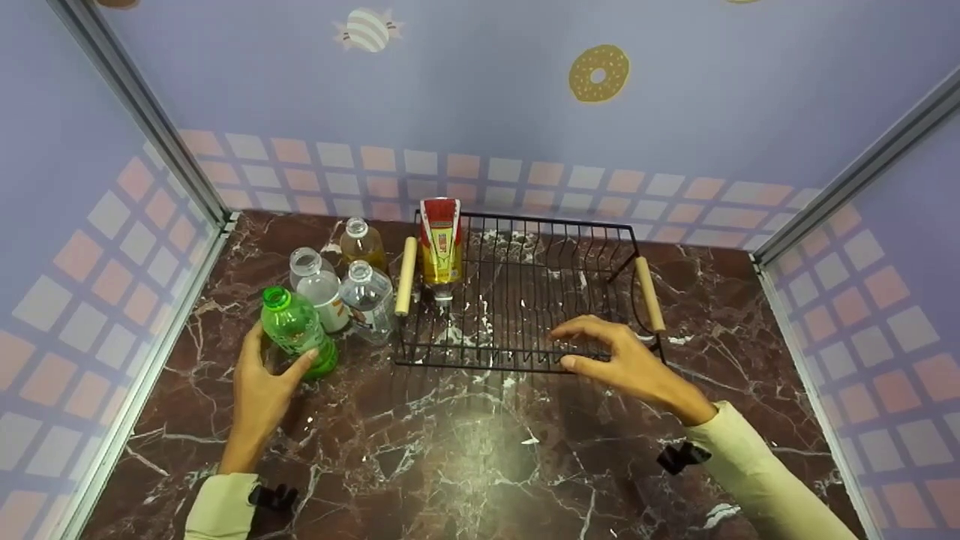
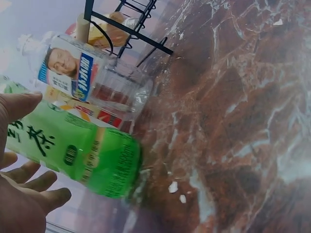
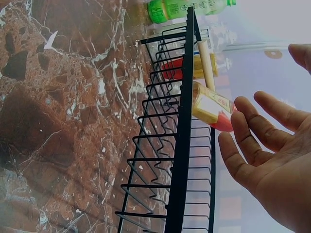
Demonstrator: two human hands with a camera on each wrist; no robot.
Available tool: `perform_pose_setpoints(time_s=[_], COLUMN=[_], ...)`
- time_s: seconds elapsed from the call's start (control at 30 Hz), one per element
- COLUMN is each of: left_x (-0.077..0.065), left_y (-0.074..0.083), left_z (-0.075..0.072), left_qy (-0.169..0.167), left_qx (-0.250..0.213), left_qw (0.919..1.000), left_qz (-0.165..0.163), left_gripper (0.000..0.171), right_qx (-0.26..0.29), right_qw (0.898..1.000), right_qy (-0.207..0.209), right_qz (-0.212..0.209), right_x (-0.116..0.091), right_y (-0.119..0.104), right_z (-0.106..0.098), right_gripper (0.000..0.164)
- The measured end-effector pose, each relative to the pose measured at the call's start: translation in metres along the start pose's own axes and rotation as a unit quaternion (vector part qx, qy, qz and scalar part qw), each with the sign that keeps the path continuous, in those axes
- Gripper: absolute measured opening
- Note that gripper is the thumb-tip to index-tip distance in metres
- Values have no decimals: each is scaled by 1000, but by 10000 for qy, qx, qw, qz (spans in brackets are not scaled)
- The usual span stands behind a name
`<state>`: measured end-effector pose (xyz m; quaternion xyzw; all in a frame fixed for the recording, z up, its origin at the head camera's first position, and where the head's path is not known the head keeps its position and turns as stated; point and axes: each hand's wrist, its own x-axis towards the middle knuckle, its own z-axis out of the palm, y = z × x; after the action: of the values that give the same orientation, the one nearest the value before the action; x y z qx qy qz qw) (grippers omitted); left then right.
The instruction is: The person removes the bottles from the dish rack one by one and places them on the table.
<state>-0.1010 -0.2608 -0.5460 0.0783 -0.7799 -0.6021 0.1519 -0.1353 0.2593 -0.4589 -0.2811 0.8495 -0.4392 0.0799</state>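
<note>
A green plastic bottle (image 1: 291, 326) stands at the left, uncapped. My left hand (image 1: 262, 382) is around its side, thumb on the near side, fingers spread and loosely bent; in the left wrist view the fingertips (image 2: 56, 196) stand off the bottle. Beside it stand a clear bottle with a white label (image 1: 319, 289), a clear bottle (image 1: 369, 300) and a bottle holding some yellow liquid (image 1: 363, 244). My right hand (image 1: 611, 352), fingers apart and holding nothing, hovers over the front rim of a black wire rack (image 1: 517, 300). A red-and-yellow labelled bottle (image 1: 442, 244) lies in the rack's left end, neck toward me.
The rack has wooden handles, left (image 1: 406, 276) and right (image 1: 649, 294). It stands on a dark red marbled table (image 1: 450, 450). Patterned panels (image 1: 487, 97) close off the back and both sides, with metal strips (image 1: 810, 382) along the side edges.
</note>
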Motion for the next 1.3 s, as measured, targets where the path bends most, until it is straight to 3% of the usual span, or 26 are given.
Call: perform_pose_setpoints(time_s=[0.13, 0.33, 0.7, 0.83, 0.97, 1.17, 1.3], left_x=[-1, -3, -1, 0, 1, 1, -3], left_y=[12, 34, 58, 68, 78, 88, 96], left_z=[-8, -15, -15, -15, -14, -8, -2], left_qy=[99, 309, 219, 229, 258, 269, 132], left_qx=[-29, -127, -80, 122, 467, 1068, 1088], left_qw=[9997, 9981, 9961, 9926, 9844, 9577, 9518], left_qz=[200, 521, 853, 1187, 1677, 2659, 2864], left_gripper=[96, 93, 89, 85, 84, 90, 91], right_qx=[16, 55, 21, 25, -8, 99, 138], right_qw=[10000, 10000, 10000, 10000, 9999, 9999, 9999], right_qy=[4, -5, -22, 5, 22, 9, -9], right_qz=[-14, -56, 1, -61, -134, -67, -67], right_x=[0, 0, -1, -2, -2, -2, -2], right_y=[1, 1, 0, 0, 1, 2, 2], right_z=[0, 0, -1, -1, -1, -2, -2], right_gripper=[40, 40, 41, 40, 39, 38, 38])
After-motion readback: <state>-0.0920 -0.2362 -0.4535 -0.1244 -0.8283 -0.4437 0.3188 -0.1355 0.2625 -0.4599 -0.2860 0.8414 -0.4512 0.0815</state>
